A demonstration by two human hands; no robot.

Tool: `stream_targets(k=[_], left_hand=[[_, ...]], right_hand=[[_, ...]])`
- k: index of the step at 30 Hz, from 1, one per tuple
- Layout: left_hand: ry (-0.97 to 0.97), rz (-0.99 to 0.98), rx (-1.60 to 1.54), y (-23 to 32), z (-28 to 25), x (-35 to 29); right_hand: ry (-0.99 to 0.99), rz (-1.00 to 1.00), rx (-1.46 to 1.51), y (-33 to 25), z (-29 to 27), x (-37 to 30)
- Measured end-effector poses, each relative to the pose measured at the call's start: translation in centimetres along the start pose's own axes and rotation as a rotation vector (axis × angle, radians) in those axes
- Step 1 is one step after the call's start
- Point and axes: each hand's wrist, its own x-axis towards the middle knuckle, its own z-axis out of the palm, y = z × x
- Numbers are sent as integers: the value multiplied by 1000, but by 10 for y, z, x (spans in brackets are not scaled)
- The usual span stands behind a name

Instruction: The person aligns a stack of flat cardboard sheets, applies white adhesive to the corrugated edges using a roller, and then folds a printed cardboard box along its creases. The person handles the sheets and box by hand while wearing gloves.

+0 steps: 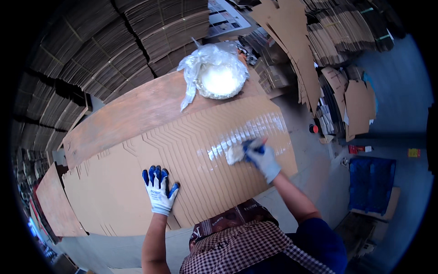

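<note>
Overlapping brown cardboard sheets (107, 192) lie fanned across the table, their edges stepped in close rows. My left hand (159, 191), in a white glove with blue-coated fingers, rests flat on them with the fingers spread. In the same kind of glove, my right hand (263, 160) is closed round a white, soft-looking wad (235, 155), slightly blurred; whether it is sponge or cloth I cannot tell. The wad is on the stepped edges, beside shiny wet white streaks (246, 132). Beyond them stands a round basin (200, 86) wrapped in clear plastic, with white stuff inside.
The wooden tabletop (123, 109) shows behind the sheets. Tall bundled cardboard stacks (91, 45) rise at the far left. More cardboard (292, 41) leans at the far right. A blue pallet (372, 185) and a small red-topped object (313, 129) are on the right.
</note>
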Motion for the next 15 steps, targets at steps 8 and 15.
stream_targets(k=[8, 15], left_hand=[[7, 52, 40, -5, 1, -7], [10, 82, 85, -8, 4, -10]], right_hand=[[243, -134, -514, 9, 10, -79], [137, -424, -1218, 34, 44, -93]])
